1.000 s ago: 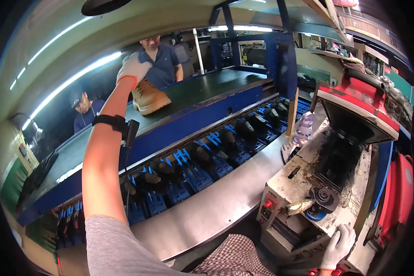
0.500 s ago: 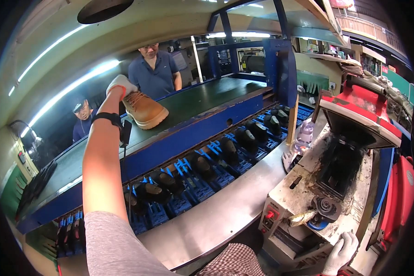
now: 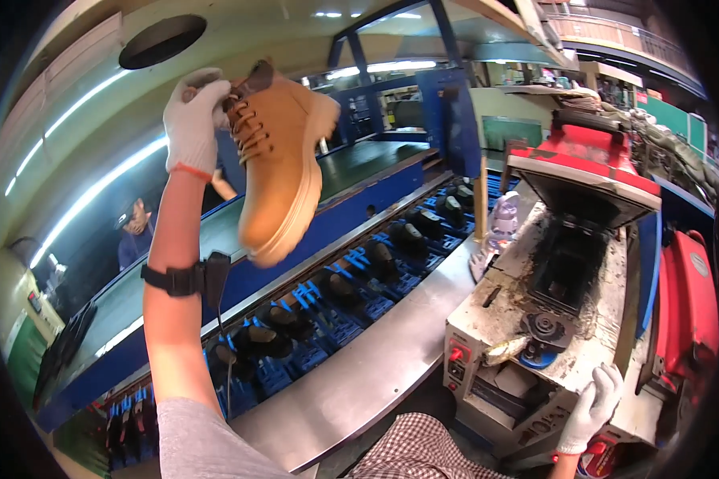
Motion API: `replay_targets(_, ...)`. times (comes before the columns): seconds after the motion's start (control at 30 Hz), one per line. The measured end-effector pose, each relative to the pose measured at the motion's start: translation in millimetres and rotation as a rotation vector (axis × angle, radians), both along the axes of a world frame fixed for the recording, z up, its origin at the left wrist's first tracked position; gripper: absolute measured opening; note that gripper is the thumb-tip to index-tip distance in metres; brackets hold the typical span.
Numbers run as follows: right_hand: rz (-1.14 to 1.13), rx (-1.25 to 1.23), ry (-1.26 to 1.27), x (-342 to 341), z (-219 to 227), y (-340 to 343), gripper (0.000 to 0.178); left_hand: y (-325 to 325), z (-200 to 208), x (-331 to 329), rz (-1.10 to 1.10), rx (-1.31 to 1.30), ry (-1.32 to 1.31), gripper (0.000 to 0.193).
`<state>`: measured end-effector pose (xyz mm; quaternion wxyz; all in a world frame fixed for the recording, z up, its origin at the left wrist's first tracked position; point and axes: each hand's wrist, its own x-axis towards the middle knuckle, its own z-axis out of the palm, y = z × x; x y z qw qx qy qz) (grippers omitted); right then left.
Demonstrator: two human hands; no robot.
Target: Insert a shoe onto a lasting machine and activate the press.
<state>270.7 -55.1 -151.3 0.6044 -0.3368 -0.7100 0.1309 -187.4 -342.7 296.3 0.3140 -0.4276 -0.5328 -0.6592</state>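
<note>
Raised at the upper left, my white-gloved left hand (image 3: 196, 120) grips a tan lace-up work boot (image 3: 278, 172) by its collar. The boot hangs toe down, its pale sole facing right and its dark laces toward my hand. A black strap with a small box (image 3: 185, 278) sits on my left forearm. At the lower right, my gloved right hand (image 3: 593, 409) holds nothing, with fingers stretched upward. It is beside the front corner of a stained white machine (image 3: 475, 319) that has a red raised lid (image 3: 587, 156) and a dark opening.
A dark green conveyor belt (image 3: 367, 162) in a blue frame (image 3: 272, 247) runs behind the boot. Below it, several black shoe lasts (image 3: 379, 259) stand along blue racks, edged by a metal ledge (image 3: 351, 383). A purple-tinted bottle (image 3: 503, 217) stands by the machine. Another person (image 3: 134, 231) is across the belt.
My left hand has lifted the boot and brought it closer, turning it toe down. My right hand has come up slightly with its fingers raised. The view has shifted a little.
</note>
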Motion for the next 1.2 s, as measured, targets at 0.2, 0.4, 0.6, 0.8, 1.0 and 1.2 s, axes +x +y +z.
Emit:
replay_targets(0.2, 0.394, 0.059, 0.093, -19.9, 95.8, -55.0, 0.031, 58.9, -65.8, 97.1, -0.446, -0.263, -0.121, 0.025)
replay_targets(0.4, 0.45, 0.453, -0.003, -8.3, 183.4, -68.2, 0.055, 91.3, -144.5, 178.3, -0.652, -0.58, 0.389, 0.019)
replay_targets(0.6, 0.346, 0.397, -0.266, 50.3, 231.8, -92.6, 0.062, 128.2, -164.5, 221.6, -0.949, -0.646, 0.237, 0.023)
replay_targets(0.8, 0.175, 0.037, -0.626, 118.0, 241.8, -123.3, 0.054, 150.5, -160.2, 294.7, -1.221, -0.856, 0.311, 0.025)
replay_targets(1.0, -0.433, 0.346, -0.365, 205.4, 242.6, -158.3, 0.04, 176.8, -154.2, 320.0, -1.583, -0.59, 0.075, 0.111)
replay_targets(1.2, -1.145, 0.227, 0.058, 292.2, 241.0, -174.4, 0.036, 194.3, -162.3, 267.4, -1.313, -0.588, 0.048, 0.093)
